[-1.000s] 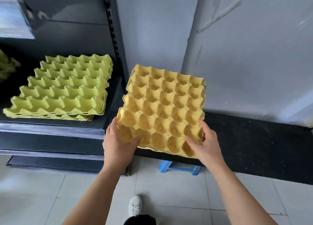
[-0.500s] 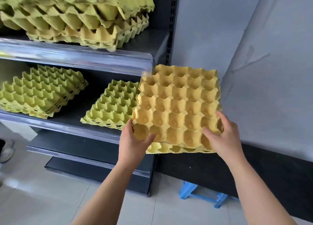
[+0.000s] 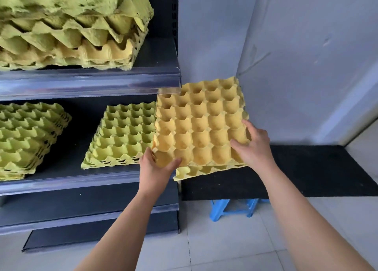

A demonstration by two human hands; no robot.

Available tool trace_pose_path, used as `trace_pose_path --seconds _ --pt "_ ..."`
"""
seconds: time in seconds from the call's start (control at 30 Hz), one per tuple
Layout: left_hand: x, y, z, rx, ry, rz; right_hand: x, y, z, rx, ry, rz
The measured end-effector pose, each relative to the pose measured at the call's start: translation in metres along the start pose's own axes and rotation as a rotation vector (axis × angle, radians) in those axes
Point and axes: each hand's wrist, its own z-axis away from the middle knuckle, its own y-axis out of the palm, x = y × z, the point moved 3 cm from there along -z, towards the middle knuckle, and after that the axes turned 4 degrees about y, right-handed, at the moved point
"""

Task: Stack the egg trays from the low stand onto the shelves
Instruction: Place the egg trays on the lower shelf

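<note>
gripping yellow egg trays (image 3: 200, 123) — left hand (image 3: 155, 172), right hand (image 3: 253, 148) — beside dark shelves (image 3: 92, 84), above tiled floor (image 3: 225, 246).

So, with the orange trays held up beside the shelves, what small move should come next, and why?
Probably slide the orange trays left, over the green stack on the middle shelf. The left hand and right hand grip their near corners, and the trays hang mostly right of the shelf's end, resting on nothing.

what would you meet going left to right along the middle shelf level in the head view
green tray stack → second green tray stack → left hand → yellow trays → right hand
</note>
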Motion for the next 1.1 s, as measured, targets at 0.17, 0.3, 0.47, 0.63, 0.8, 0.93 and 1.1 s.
trace_pose_path --seconds 0.17,0.3,0.47,0.63,0.8,0.93,1.1 --pt "0.024 0.020 -0.001 0.074 -0.126 0.027 -0.016 0.002 -0.004 0.018 0.041 0.031" --pt "0.040 0.037 -0.004 0.106 -0.190 0.086 -0.032 0.004 -0.009 0.025 0.059 0.046" --pt "0.055 0.056 -0.004 0.139 -0.280 0.187 -0.051 0.008 -0.016 0.037 0.089 0.027" --pt "0.060 0.076 -0.003 0.155 -0.314 0.225 -0.067 0.002 -0.022 0.023 0.079 -0.003" --pt "0.065 0.094 0.006 0.231 -0.431 0.289 -0.080 -0.008 -0.025 0.034 0.056 0.011" --pt "0.070 0.104 0.007 0.260 -0.478 0.347 -0.088 -0.010 -0.028 0.042 0.050 0.005" --pt "0.055 0.115 0.006 0.246 -0.399 0.379 -0.097 -0.033 -0.031 -0.005 0.066 -0.044"
